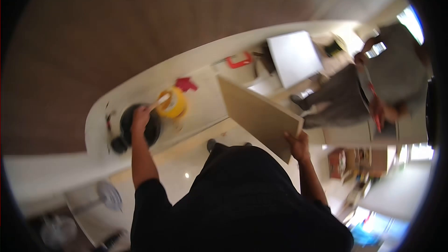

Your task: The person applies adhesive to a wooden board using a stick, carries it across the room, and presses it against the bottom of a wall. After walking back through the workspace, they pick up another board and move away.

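My left hand (141, 117) is closed around the handle of a brush-like tool (158, 102), whose pale end reaches over a yellow tub (173, 103). Beneath that hand lies a dark round bucket or basin (151, 130). A flat beige board (259, 116) is gripped at its near right edge by my right hand (298, 145), and it stands tilted away from me. Beside the yellow tub is a crumpled red cloth (186, 84). The tool's tip is blurred.
At the right, another person (387, 74) holds a red object (374, 112). A white panel (295, 58) and a red clamp-like tool (239, 60) lie farther back. A fan (109, 196) stands lower left. Shelves with items (354, 163) are lower right.
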`<state>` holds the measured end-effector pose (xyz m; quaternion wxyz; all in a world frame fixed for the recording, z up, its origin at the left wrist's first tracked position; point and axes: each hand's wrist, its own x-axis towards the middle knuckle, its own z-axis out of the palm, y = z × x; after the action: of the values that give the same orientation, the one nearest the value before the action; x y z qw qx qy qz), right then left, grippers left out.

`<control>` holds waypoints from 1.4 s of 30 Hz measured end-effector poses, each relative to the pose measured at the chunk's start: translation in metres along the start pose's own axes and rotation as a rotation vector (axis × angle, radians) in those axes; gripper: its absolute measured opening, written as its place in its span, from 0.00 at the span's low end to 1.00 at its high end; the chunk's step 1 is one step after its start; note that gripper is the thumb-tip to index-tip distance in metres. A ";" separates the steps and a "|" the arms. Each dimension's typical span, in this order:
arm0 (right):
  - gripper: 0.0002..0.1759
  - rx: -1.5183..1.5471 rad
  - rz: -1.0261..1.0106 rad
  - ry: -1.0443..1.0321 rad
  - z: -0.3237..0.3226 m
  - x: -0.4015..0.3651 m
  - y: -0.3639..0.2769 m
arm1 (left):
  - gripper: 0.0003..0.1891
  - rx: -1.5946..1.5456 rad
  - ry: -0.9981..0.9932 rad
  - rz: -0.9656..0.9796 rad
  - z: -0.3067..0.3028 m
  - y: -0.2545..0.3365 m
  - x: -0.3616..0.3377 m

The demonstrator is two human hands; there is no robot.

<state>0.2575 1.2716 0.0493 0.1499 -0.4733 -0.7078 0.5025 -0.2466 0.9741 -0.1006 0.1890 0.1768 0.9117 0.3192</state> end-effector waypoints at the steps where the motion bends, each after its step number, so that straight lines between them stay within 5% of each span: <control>1: 0.16 0.133 -0.026 -0.004 0.002 0.003 0.006 | 0.15 -0.126 0.011 -0.049 -0.001 0.005 -0.011; 6: 0.15 0.374 -0.082 -0.046 -0.002 0.023 0.015 | 0.15 -0.725 0.008 -0.369 -0.002 0.011 -0.050; 16: 0.13 0.470 -0.104 -0.120 0.007 0.041 0.000 | 0.08 -1.416 -0.146 -0.228 0.019 0.024 -0.109; 25: 0.16 0.692 -0.055 -0.188 -0.017 0.067 0.020 | 0.09 -1.318 -0.476 -0.081 0.095 0.129 -0.141; 42: 0.22 0.971 -0.039 -0.137 -0.083 0.066 0.061 | 0.12 -0.959 -0.311 0.196 0.161 0.230 -0.107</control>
<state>0.3132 1.3758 0.0174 0.3157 -0.3012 -0.4085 0.8017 -0.0344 1.1783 -0.0432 0.3514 0.2003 0.6027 0.6878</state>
